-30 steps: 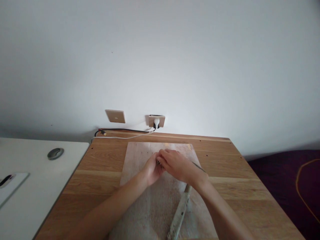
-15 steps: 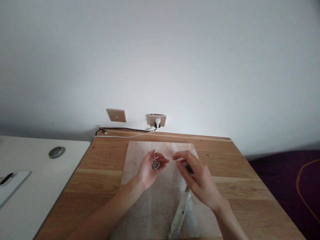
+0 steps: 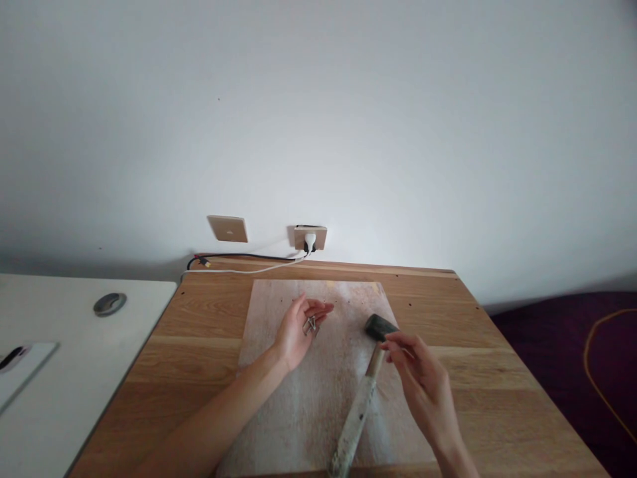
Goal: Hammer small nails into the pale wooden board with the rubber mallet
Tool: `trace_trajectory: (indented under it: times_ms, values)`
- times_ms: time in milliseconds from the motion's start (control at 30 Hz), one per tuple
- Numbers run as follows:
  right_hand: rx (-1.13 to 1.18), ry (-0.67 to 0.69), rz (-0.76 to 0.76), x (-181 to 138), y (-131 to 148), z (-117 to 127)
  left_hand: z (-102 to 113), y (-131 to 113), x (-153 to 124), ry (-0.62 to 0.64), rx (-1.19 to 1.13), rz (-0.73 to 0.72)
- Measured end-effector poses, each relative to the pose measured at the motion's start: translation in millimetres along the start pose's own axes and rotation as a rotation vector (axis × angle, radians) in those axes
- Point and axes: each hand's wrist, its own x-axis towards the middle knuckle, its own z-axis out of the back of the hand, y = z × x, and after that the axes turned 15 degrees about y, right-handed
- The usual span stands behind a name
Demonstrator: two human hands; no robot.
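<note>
The right hand [image 3: 423, 382], its grip loosely open and empty, hovers just right of the black-headed wooden-handled hammer [image 3: 362, 398], whose handle runs toward the person, while the left hand [image 3: 293, 332] cups small metal nails [image 3: 311, 324].

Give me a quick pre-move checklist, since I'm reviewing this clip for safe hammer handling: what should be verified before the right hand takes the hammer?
1. Nails secure in the cupped left hand: ok.
2. Right hand free to grip: ok, fingers open and holding nothing.
3. Hammer within reach: ok, it lies on the board right beside the right hand.
4. Handle unobstructed: ok, nothing lies across it.
5. Left hand away from the hammer head: ok, a gap shows between them.
6. Board sitting flat on the wooden table: cannot tell for certain.
</note>
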Motion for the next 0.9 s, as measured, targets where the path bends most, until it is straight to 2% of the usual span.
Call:
trace_trajectory:
  times_ms: [200, 300, 367, 433, 500, 600, 667, 767, 900]
  values:
    - [-0.154, -0.129, -0.008, -17, -19, 7, -3, 0, -13, 0.097, 0.56, -0.151]
    - [-0.262, -0.21, -0.01, -25, -31, 13, -1, -10, -29, 0.212, 0.804, -0.216]
    - [-0.337, -0.221, -0.058, -32, -41, 18, 3, -18, -41, 0.287, 0.922, -0.228]
    - [-0.396, -0.209, -0.115, -40, -54, 21, 13, -26, -53, 0.311, 1.062, -0.236]
    - [-0.451, -0.179, -0.146, -49, -67, 23, 28, -31, -67, 0.227, 1.275, -0.278]
    - [-0.525, -0.108, -0.136, -61, -82, 23, 61, -32, -97, -0.056, 1.642, -0.379]
    - [-0.545, -0.067, -0.117, -66, -87, 21, 83, -27, -122, -0.216, 1.778, -0.373]
    - [-0.528, -0.042, -0.131, -70, -92, 19, 104, -13, -161, -0.331, 1.79, -0.322]
    - [-0.485, 0.015, -0.269, -72, -98, 26, 100, 12, -192, -0.401, 1.698, -0.366]
